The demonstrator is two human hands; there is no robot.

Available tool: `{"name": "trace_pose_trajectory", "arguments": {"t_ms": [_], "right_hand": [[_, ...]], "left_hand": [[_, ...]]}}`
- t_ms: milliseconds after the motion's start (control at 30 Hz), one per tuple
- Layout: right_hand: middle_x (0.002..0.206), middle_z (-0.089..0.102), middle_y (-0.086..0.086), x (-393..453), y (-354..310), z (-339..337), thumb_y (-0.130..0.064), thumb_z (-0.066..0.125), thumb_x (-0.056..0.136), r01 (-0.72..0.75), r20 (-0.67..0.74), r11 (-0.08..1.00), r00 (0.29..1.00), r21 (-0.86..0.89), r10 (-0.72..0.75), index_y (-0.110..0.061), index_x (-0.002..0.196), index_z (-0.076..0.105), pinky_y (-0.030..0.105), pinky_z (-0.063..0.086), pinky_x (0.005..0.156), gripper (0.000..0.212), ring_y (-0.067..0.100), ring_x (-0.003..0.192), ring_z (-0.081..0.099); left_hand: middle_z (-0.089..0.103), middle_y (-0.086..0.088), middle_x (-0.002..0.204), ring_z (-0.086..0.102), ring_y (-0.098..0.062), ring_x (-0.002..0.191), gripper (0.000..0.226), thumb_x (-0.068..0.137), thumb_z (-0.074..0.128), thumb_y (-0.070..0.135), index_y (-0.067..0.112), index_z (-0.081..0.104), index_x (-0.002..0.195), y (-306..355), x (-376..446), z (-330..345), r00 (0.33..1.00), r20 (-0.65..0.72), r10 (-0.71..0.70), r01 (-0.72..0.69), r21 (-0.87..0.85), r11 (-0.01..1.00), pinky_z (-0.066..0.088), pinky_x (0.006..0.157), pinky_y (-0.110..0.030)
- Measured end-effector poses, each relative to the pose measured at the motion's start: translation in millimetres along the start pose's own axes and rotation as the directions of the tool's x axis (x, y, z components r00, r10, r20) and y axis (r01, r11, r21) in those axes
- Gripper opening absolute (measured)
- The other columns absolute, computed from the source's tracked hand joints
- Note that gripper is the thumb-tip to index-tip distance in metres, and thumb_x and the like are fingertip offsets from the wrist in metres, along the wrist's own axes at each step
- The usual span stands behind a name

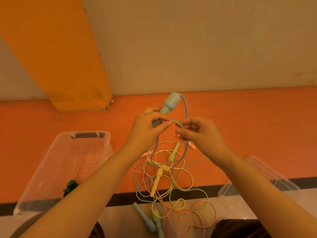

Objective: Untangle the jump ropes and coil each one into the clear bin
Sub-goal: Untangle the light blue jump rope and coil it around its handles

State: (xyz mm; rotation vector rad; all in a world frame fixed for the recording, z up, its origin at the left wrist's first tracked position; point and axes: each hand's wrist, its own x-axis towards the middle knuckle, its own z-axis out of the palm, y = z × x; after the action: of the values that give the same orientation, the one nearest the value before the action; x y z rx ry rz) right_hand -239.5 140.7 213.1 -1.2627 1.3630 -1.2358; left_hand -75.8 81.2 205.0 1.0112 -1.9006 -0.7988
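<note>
My left hand (147, 127) grips a light blue jump-rope handle (169, 103), its fat end pointing up and away. The blue cord (186, 110) runs from the handle top, loops down, and arches between both hands. My right hand (199, 133) pinches that cord just right of the left hand. Below the hands, on the orange floor, lies a tangle of yellow, pink, green and blue ropes (164, 177) with a yellow handle (157, 182), a green handle (174, 152) and a second blue handle (144, 219). The clear bin (56, 160) stands at the left.
A dark green object (70, 187) lies inside the clear bin's near right corner. A second clear container (267, 184) sits at the right. An orange pillar (68, 66) rises at the back left against a beige wall. My knees show at the bottom edge.
</note>
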Motion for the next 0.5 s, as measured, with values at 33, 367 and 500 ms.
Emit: {"name": "trace_pose_trajectory", "arguments": {"t_ms": [33,367,500], "right_hand": [[0.073,0.065,0.01,0.3,2.4,1.1,0.006,0.067,0.08,-0.016,0.031,1.0,0.999,-0.019,0.016,-0.006,0.088,0.065,0.019,0.052,0.063,0.014,0.007,0.059,0.062],[0.088,0.07,0.015,5.9,50.4,-5.3,-0.016,0.053,0.096,-0.186,0.257,0.902,0.918,-0.391,0.301,-0.005,0.082,0.068,0.018,0.05,0.077,0.024,0.019,0.086,0.063],[0.061,0.047,0.003,11.2,45.6,-8.2,-0.027,0.045,0.1,-0.188,0.029,0.935,0.978,-0.3,0.205,-0.011,0.075,0.067,0.037,0.049,0.066,0.037,0.011,0.057,0.045]], "left_hand": [[0.056,0.002,0.106,0.051,0.018,0.092,0.016,0.079,0.075,0.014,0.026,0.069,0.088,-0.3,1.4,-2.4,0.999,-0.041,-0.009,0.008,-0.014,1.0,0.034,0.08,0.0],[0.057,0.01,0.083,0.056,-0.009,0.079,0.009,0.075,0.068,0.033,0.041,0.065,0.076,-16.2,15.6,-34.2,0.948,-0.303,-0.094,0.075,-0.076,0.994,0.045,0.072,-0.033],[0.061,0.007,0.082,0.056,-0.014,0.078,0.016,0.08,0.071,0.02,0.035,0.066,0.077,-24.8,15.3,-38.2,0.951,-0.271,-0.149,0.143,-0.042,0.989,0.045,0.073,-0.038]]}}
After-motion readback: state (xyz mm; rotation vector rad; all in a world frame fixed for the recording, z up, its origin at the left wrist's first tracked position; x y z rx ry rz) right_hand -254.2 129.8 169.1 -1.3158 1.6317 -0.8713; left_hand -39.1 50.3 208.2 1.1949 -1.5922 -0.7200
